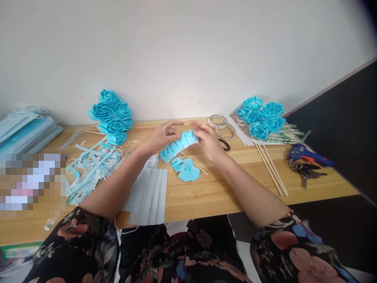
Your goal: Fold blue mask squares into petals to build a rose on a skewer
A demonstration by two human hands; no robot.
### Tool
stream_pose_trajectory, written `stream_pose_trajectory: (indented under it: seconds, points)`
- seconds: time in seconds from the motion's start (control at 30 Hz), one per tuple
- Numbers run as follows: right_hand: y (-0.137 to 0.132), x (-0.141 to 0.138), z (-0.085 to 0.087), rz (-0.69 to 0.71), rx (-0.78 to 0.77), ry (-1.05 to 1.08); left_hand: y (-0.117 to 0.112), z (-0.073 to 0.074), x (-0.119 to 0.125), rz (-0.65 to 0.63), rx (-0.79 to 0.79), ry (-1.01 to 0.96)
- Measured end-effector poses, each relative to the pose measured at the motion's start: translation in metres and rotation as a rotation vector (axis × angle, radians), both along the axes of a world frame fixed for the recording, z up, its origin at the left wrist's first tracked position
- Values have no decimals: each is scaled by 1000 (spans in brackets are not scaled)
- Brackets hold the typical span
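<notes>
A pleated strip of bright blue mask fabric [178,147] is held up between my hands, its upper edge folded into a row of points. My right hand [208,142] pinches its right end between thumb and fingers. My left hand [161,136] has its thumb and bent fingers at the strip's upper edge near the middle; the exact grip there is partly hidden. Just below, several cut blue petal pieces [189,171] lie on the wooden table [200,200]. A thin wooden stick [202,169] rests beside them, and a flat pleated face mask [149,194] lies under my left forearm.
Blue fabric roses stand at the back left [113,114] and right [262,118]. Cut mask strips [94,167] are heaped left, near stacked masks [28,127]. Tape rolls [226,130], wooden sticks [269,167], a blue glue gun [309,154] and keys [308,173] lie right.
</notes>
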State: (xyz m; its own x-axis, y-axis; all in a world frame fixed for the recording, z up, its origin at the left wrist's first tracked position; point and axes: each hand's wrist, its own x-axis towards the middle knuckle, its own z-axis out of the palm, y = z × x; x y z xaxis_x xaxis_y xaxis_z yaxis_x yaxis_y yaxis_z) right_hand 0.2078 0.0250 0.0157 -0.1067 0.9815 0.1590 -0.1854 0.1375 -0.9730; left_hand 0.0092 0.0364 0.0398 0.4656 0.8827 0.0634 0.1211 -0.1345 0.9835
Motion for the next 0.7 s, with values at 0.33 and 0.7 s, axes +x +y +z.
stream_pose_trajectory:
  seconds: [0.33, 0.7]
  points:
    - [-5, -3, 3, 92, -18, -21, -3, 9, 3, 47, 45, -30]
    - [-1, -1, 1, 22, -32, 16, 6, 30, -20, 143, 254, 126]
